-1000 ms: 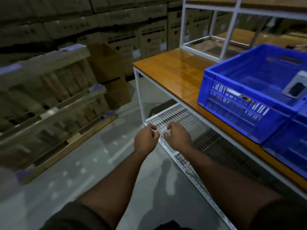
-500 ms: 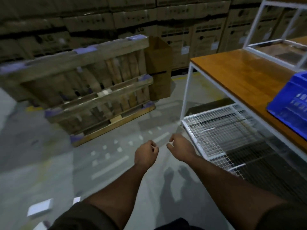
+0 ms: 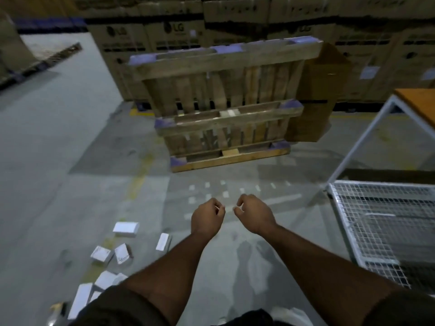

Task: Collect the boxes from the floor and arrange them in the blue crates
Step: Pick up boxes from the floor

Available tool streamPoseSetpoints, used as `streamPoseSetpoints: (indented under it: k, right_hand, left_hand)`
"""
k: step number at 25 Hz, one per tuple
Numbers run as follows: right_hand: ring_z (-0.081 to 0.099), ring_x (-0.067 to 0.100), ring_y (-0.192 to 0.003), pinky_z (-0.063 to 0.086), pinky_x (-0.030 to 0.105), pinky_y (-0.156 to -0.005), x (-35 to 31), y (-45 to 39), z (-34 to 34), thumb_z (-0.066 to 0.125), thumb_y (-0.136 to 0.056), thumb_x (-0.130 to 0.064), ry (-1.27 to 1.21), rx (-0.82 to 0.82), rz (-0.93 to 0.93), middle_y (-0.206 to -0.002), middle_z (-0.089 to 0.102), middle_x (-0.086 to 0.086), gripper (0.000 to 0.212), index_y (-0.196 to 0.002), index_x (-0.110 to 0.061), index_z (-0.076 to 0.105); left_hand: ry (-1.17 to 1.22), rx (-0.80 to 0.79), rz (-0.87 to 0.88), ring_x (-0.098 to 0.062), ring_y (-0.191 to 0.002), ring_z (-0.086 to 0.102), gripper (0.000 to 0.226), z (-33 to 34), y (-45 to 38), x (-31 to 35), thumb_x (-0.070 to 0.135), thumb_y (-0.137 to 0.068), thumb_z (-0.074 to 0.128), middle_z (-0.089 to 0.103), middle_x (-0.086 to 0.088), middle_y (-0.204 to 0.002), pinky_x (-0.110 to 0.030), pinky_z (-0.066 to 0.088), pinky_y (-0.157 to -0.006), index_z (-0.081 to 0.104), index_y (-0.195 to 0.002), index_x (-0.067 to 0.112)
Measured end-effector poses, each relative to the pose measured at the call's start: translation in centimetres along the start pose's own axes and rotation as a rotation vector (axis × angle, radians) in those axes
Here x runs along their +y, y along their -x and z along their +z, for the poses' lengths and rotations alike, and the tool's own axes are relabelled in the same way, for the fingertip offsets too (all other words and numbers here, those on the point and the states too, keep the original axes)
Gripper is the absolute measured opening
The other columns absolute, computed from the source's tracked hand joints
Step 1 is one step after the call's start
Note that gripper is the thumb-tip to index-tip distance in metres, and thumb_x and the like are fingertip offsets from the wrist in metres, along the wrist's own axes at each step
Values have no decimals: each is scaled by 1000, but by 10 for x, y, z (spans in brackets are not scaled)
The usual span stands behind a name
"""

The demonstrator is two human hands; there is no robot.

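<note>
White boxes point(image 3: 125, 229) lay scattered on the grey floor point(image 3: 47, 161) at our seven o'clock, none yet gathered as far as we could see; no blue crate showed, only the table point(image 3: 416, 102) corner at two o'clock (collecting seemed all ahead). Our left hand point(image 3: 207, 218) and right hand point(image 3: 255, 217) hung side by side, apart, fingers loosely curled, holding nothing, touching nothing.
</note>
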State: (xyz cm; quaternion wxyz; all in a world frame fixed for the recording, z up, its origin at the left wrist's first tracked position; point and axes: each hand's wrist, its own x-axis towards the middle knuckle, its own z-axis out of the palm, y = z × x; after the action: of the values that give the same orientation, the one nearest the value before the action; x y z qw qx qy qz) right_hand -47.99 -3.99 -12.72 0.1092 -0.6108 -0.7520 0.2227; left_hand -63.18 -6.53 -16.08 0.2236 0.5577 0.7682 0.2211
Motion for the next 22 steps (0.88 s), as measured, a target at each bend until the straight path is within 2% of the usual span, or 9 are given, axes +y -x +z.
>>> streamPoseSetpoints:
  k: [5,10,12,18,22]
  right_hand:
    - [60,20,-97,46,30,-78,-36,-35,32,54,-95,-41,28,-146,-143,-114,60,2,28,-113,-20,59]
    - [60,20,-95,49,31,-78,-74,-71,59,55,-94,-39,67,-255,-327,-112,60,3,26,-111,-20,60]
    - [61,20,-94,50,31,-78,-89,-79,69,55,-94,-38,72,-303,-402,-111,61,3,26,-111,-20,60]
    - [61,20,-98,48,29,-81,-131,-74,108,55,-93,-37,61,-459,-596,-114,60,3,26,-113,-20,61]
    - [60,21,-103,44,28,-82,-151,-59,130,54,-94,-36,89,-550,-675,-116,60,3,27,-114,-19,60]
  left_hand:
    - [60,91,-181,-22,-85,68,17,-18,-5,-40,38,-96,57,74,1,-86,-32,51,-74,66,-96,23]
    - [76,185,-353,-20,-84,68,17,-43,-12,-70,38,-96,57,73,2,-86,-28,46,-67,65,-97,23]
    - [77,235,-421,-19,-86,69,17,-52,-10,-78,36,-96,57,75,2,-90,-28,48,-70,67,-99,22]
    - [104,365,-691,-15,-92,68,15,-67,28,-114,36,-96,59,74,5,-96,-24,44,-73,66,-99,24]
    - [125,384,-814,-15,-91,69,15,-69,59,-145,38,-95,58,74,6,-94,-29,53,-78,67,-96,25]
